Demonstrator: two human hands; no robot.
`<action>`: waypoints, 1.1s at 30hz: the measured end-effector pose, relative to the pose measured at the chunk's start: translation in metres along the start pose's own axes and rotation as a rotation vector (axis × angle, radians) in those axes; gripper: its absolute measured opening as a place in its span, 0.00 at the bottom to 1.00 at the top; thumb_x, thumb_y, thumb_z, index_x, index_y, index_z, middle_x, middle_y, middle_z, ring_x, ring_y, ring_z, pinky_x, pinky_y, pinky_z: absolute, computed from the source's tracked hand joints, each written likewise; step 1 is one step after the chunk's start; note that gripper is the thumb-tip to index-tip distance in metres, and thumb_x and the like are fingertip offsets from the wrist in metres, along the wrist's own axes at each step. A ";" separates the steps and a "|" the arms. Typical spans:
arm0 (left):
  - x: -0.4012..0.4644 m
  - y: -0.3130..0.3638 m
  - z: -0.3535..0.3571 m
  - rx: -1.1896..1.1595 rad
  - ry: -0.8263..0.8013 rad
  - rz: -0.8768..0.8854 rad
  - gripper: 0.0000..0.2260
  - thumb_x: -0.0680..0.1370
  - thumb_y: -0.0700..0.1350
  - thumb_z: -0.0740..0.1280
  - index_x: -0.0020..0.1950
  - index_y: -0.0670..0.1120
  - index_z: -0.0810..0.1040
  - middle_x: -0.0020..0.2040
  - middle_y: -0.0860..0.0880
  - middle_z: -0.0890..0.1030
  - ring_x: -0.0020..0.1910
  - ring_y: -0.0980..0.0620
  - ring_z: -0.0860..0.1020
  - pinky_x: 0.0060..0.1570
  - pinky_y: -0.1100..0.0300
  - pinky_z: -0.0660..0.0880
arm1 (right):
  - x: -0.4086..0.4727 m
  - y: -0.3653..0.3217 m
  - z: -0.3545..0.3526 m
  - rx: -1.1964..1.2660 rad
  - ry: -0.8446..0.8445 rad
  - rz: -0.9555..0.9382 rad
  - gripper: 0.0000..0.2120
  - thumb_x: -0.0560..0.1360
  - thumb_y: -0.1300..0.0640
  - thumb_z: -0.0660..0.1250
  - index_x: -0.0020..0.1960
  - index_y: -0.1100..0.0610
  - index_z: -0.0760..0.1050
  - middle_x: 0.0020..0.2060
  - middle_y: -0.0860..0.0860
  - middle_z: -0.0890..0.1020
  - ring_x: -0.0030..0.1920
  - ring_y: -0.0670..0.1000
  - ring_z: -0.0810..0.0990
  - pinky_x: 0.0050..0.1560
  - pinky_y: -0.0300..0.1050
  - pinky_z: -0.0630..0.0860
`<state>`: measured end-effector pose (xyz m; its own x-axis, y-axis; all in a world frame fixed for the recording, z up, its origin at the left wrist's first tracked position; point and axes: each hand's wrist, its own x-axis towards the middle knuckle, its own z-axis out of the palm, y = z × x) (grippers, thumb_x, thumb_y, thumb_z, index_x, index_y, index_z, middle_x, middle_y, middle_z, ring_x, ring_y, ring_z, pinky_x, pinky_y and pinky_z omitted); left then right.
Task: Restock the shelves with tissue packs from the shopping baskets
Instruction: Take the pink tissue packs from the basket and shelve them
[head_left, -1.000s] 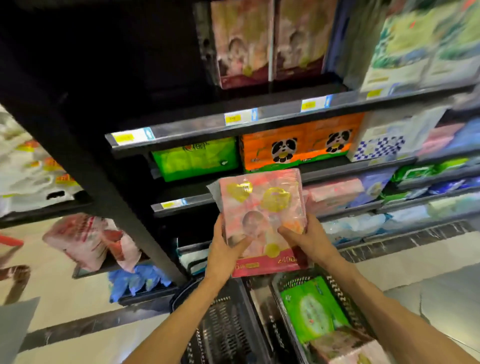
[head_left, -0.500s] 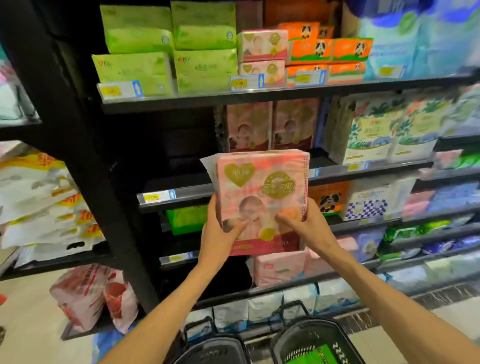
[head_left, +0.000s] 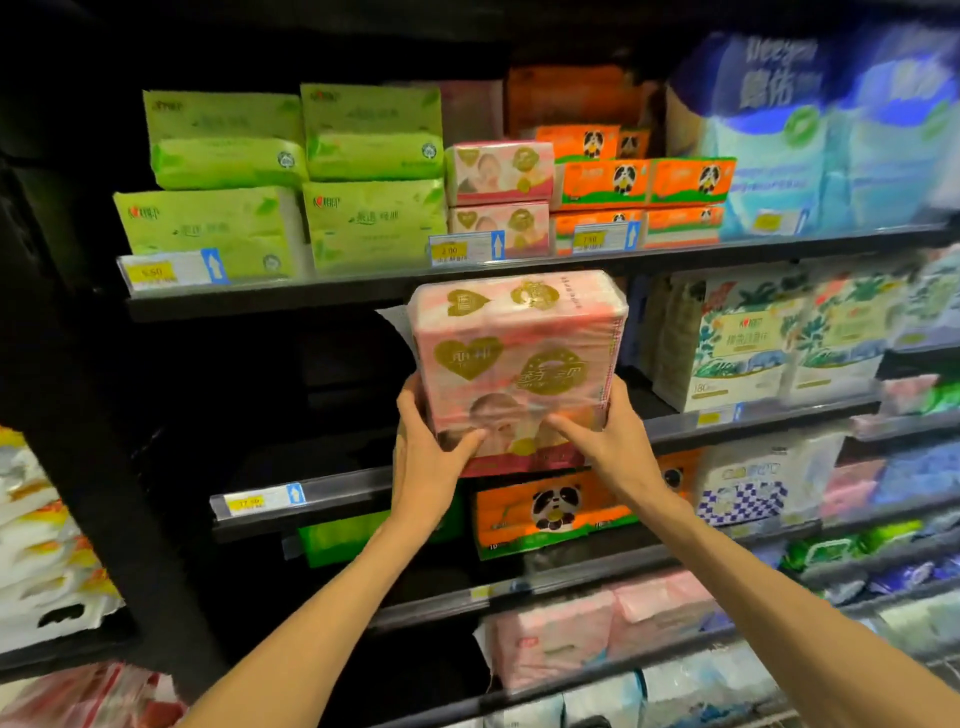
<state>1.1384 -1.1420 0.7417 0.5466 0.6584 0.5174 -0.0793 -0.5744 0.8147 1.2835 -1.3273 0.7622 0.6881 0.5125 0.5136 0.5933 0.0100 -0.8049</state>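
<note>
A large pink tissue pack (head_left: 514, 358) with gold heart logos stands upright in front of the second shelf (head_left: 332, 491), at the mouth of its dark empty bay. My left hand (head_left: 431, 441) grips its lower left corner, thumb across the front. My right hand (head_left: 608, 441) holds the lower right edge, fingers on the front. The pack covers whatever stands behind it. No shopping basket shows in this view.
The top shelf (head_left: 363, 291) carries green packs (head_left: 291, 171), small pink packs (head_left: 498, 197) and orange panda packs (head_left: 644, 192). White leaf-print packs (head_left: 753, 343) stand right of the held pack. Orange panda packs (head_left: 550, 506) sit one shelf lower. A black upright (head_left: 78, 415) borders the bay on the left.
Both hands have lifted the pink pack from above the baskets up to the second shelf's bay. My view rose with it, so the baskets dropped out of sight.
</note>
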 end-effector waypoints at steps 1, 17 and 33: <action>0.010 -0.002 0.007 0.016 0.023 -0.003 0.43 0.72 0.53 0.79 0.77 0.60 0.53 0.75 0.53 0.70 0.70 0.57 0.71 0.67 0.55 0.72 | 0.014 0.008 0.001 -0.011 0.001 0.010 0.36 0.72 0.43 0.78 0.74 0.39 0.63 0.68 0.40 0.75 0.66 0.36 0.75 0.61 0.32 0.72; 0.113 -0.062 0.086 0.395 -0.052 -0.152 0.29 0.74 0.58 0.76 0.64 0.47 0.64 0.56 0.49 0.79 0.55 0.43 0.80 0.50 0.47 0.78 | 0.137 0.129 0.012 -0.130 -0.080 0.125 0.30 0.71 0.46 0.79 0.65 0.39 0.65 0.63 0.46 0.79 0.59 0.41 0.80 0.60 0.44 0.77; 0.167 -0.061 0.210 0.783 -0.299 -0.129 0.31 0.79 0.67 0.62 0.59 0.39 0.80 0.51 0.42 0.84 0.46 0.43 0.83 0.38 0.54 0.70 | 0.180 0.172 -0.014 -0.542 0.260 0.256 0.34 0.77 0.50 0.74 0.72 0.66 0.62 0.72 0.66 0.63 0.72 0.66 0.64 0.62 0.57 0.69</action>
<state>1.4094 -1.0990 0.7233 0.7182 0.6486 0.2522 0.5384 -0.7475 0.3892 1.5152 -1.2453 0.7199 0.8738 0.2164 0.4355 0.4771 -0.5540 -0.6822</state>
